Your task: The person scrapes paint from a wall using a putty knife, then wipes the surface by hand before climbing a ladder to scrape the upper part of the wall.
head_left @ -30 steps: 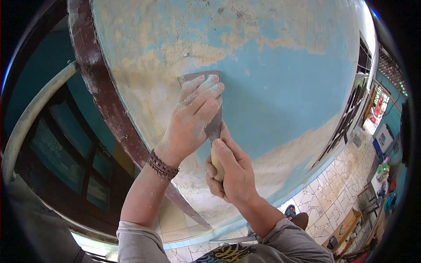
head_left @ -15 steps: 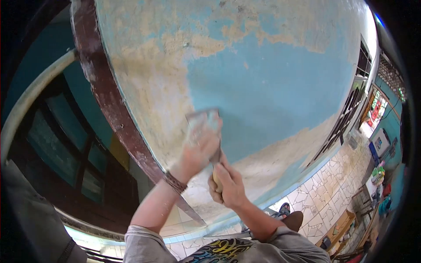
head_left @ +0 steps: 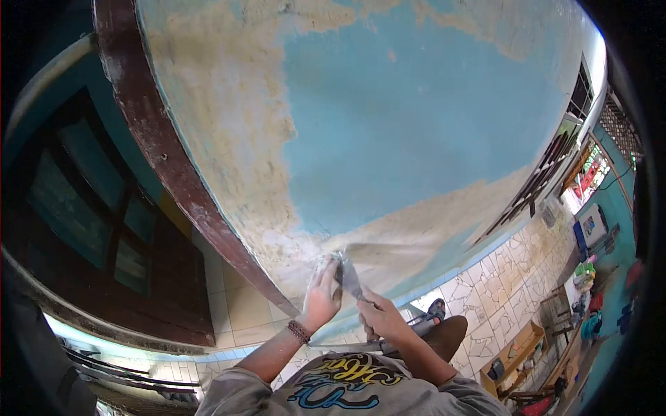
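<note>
In front of me is a wall of patchy blue and cream paint [head_left: 416, 125]. My right hand [head_left: 383, 320] is wrapped around the handle of a scraper, its broad grey blade [head_left: 350, 277] tilted up against the low part of the wall. Beside the blade, my left hand [head_left: 323, 297] has its fingers drawn together, with whitish dust on the fingertips. A dark shape shows by those fingers, but whether they grip it or only press there is hidden. Bare, roughened plaster [head_left: 295, 253] surrounds the fingertips. A braided bracelet [head_left: 299, 331] circles my left wrist.
A brown-painted edge [head_left: 187, 180] bounds the wall on the left, beyond which stands a dark door with panes [head_left: 69, 187]. To the right, an irregular stone-tiled floor [head_left: 479, 284] holds a wooden tray [head_left: 513, 353] of small items. My sandalled foot [head_left: 436, 310] is below.
Both hands and the scraper have moved down the wall, away from the left edge of the blue patch. My left hand has gone from over the blade to beside it. The view has tilted.
</note>
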A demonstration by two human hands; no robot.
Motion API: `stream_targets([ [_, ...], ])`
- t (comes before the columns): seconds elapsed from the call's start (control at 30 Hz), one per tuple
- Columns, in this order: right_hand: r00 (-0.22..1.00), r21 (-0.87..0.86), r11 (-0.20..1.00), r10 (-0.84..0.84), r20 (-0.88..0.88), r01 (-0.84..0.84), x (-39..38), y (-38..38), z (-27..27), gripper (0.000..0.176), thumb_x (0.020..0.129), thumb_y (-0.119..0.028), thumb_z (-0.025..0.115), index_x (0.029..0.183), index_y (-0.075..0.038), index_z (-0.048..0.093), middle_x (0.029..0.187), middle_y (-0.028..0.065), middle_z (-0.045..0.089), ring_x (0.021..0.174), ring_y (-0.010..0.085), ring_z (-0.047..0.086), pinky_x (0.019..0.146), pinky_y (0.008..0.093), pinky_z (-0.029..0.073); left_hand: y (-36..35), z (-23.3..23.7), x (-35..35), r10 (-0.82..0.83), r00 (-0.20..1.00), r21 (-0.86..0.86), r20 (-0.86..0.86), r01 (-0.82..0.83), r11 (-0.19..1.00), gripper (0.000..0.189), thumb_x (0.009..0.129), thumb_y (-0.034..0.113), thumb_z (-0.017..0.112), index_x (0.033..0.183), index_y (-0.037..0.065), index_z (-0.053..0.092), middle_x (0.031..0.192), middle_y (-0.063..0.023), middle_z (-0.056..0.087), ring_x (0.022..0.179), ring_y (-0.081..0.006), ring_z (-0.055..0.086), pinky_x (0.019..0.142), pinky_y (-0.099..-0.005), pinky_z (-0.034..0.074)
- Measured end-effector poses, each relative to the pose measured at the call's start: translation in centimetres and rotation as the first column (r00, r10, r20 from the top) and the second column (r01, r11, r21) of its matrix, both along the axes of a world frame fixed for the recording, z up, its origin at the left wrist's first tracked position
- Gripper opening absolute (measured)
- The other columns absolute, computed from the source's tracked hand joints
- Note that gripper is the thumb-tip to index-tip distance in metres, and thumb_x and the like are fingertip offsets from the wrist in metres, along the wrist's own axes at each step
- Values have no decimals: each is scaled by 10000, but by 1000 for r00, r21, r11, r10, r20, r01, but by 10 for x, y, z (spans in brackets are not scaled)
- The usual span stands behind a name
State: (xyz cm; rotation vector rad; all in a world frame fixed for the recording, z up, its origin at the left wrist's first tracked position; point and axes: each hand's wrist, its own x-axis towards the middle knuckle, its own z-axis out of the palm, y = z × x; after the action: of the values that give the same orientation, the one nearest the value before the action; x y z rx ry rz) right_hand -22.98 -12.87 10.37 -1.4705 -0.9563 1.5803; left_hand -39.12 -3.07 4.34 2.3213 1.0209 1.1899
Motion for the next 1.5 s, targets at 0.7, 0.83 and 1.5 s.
stream_targets([
  [0.7,980,176,976,-152,127,128,57,-12,3,498,942,-112,621,1419,-34,503,718,-23,558,558,55,472,509,232,406,5,-52,-4,-157,973,-155,-167,131,979,400,834,140,678,1216,39,615,1087,-230,650,1084,-391,618,888,-456,505],
  [0.83,966,274,945,-115,-234,179,40,2,38,477,1007,-152,506,1466,-44,435,690,1,508,462,79,449,417,237,370,-4,31,0,66,997,308,43,-76,949,415,807,46,684,1214,57,606,1256,-201,575,1215,-380,546,970,-511,466],
  [1.5,630,450,881,268,-729,146,-45,72,109,551,1064,-270,351,1577,-237,152,751,76,496,407,100,359,361,232,299,82,251,-5,130,925,795,-356,227,562,446,856,133,577,1278,-13,571,1377,-193,543,1313,-373,497,1110,-521,405],
])
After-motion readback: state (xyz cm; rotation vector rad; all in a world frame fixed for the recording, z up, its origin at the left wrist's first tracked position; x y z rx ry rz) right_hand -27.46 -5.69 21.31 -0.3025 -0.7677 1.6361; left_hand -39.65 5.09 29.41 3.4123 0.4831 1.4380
